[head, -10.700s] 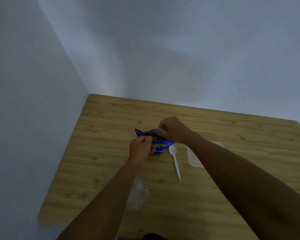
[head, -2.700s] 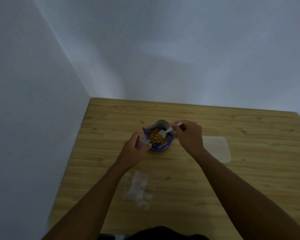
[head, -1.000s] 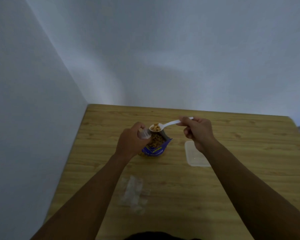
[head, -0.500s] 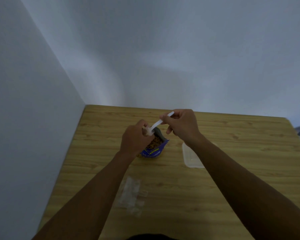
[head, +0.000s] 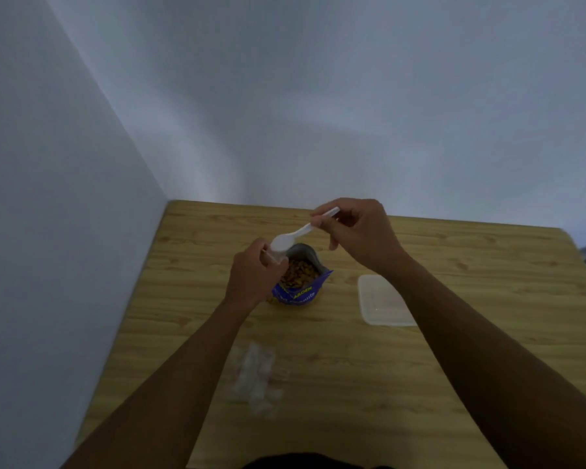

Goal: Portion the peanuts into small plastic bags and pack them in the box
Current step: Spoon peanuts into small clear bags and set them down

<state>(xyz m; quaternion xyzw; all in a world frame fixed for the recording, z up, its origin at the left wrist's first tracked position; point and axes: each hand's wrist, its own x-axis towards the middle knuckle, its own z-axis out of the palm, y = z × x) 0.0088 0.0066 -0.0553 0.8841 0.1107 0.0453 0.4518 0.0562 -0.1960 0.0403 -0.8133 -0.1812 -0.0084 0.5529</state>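
Observation:
An opened blue peanut packet (head: 300,286) stands on the wooden table (head: 454,258), brown peanuts showing at its mouth. My left hand (head: 254,279) grips a small clear plastic bag (head: 274,257) just left of the packet's opening; most of the bag is hidden by my fingers. My right hand (head: 352,231) pinches the handle of a white plastic spoon (head: 296,235), tilted so its bowl rests at the small bag's mouth. I cannot tell if peanuts are in the bowl.
A translucent plastic box (head: 383,301) lies flat to the right of the packet, partly under my right forearm. A loose pile of clear small bags (head: 256,377) sits near the table's front. Walls close in on the left and back.
Earlier both hands tore the packet open. Then the spoon lifted a load of peanuts out of the packet and tipped toward the small bag held by my left hand.

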